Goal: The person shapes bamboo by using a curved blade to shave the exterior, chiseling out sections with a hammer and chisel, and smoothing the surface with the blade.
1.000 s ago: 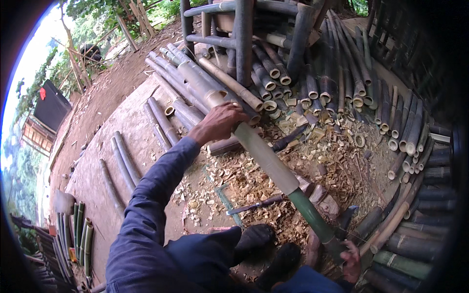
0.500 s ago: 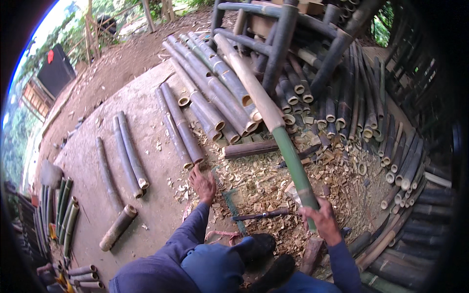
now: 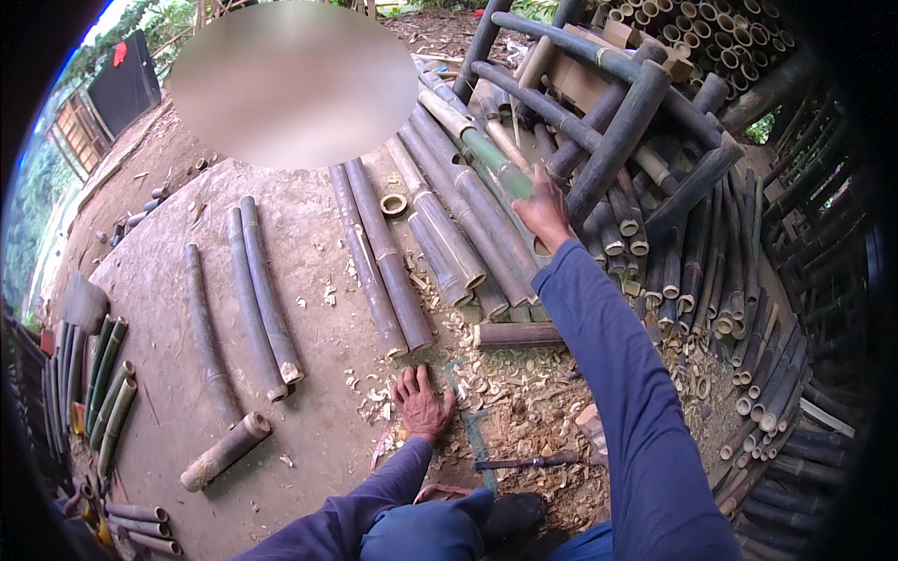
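My right hand (image 3: 545, 210) reaches far forward and grips the near part of a green bamboo pole (image 3: 498, 165). The pole lies along a row of dark bamboo poles (image 3: 449, 182), its pale stretch pointing away from me. My left hand (image 3: 423, 407) rests on the ground, fingers apart and holding nothing. Just beyond its fingertips are the cut ends of two brown bamboo poles (image 3: 385, 262). Pale wood shavings (image 3: 505, 374) lie around it. A long thin dark tool (image 3: 533, 461), perhaps a knife, lies near my feet.
A dark bamboo frame (image 3: 617, 122) stands at the back right above stacked bamboo pieces. Bamboo lengths (image 3: 257, 290) and a short thick piece (image 3: 224, 452) lie on the left ground. More bundles line both sides. A blurred oval covers the upper left.
My right hand has carried the green pole forward and away from the shavings onto the bamboo row. My left hand stays low on the ground. The view has shifted.
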Demonstrator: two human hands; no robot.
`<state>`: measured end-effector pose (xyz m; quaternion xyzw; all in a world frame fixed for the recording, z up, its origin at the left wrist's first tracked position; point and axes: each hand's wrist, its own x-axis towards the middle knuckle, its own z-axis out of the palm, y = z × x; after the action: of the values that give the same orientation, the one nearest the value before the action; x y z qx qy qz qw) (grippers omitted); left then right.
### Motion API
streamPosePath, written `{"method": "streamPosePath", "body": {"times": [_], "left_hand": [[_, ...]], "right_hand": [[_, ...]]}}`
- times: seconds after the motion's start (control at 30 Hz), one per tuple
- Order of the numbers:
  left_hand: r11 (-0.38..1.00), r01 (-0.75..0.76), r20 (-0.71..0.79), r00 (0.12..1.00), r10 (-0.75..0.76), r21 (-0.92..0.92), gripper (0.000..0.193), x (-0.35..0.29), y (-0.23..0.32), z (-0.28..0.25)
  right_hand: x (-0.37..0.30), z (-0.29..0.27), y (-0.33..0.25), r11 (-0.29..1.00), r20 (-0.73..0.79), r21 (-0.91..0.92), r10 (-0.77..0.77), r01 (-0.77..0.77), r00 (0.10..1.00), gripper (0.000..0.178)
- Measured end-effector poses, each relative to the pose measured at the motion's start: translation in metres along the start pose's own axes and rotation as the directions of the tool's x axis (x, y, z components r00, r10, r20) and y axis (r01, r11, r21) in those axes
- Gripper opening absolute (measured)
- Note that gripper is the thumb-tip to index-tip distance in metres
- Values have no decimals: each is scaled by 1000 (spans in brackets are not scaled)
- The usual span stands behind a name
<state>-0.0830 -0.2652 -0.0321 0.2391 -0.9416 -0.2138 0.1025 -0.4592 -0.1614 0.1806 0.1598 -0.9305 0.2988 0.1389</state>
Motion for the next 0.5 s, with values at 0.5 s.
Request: {"method": "streamPosePath", "body": {"times": [0.5], "left_hand": [[1000,-12,45,999,11,28,83,8,-3,1]], "right_hand": [[-408,-291,69,644,745,236,361,-727,561,58]]}}
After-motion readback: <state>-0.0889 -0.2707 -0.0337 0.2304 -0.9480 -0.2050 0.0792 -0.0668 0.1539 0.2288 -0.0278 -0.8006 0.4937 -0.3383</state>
